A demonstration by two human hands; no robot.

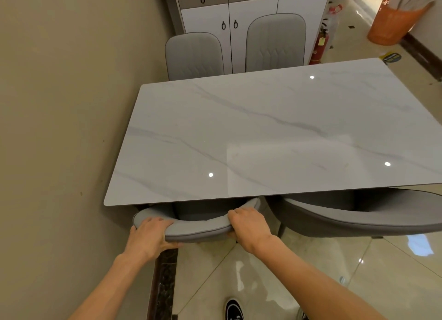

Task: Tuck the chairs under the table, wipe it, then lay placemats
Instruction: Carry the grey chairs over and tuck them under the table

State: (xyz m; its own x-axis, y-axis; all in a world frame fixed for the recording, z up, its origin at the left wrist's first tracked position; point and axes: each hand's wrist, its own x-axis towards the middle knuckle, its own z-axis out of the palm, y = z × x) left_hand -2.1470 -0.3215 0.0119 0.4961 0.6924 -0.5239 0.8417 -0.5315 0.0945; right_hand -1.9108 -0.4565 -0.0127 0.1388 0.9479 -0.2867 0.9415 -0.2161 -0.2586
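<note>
Two hands grip the grey chair's [198, 228] curved back: the left hand [149, 236] and right hand [248, 226], fingers wrapped tight. It sits mostly under the marble table [263, 133]. Next, I think, the neighbouring chair [358, 219] needs a push in.

We see a white cabinet [253, 20] with ring handles. Left of it runs a beige wall [59, 104]; right of it stand a red fire extinguisher [319, 46] and, farther off, an orange basket [387, 25] on glossy floor tiles [311, 283].
</note>
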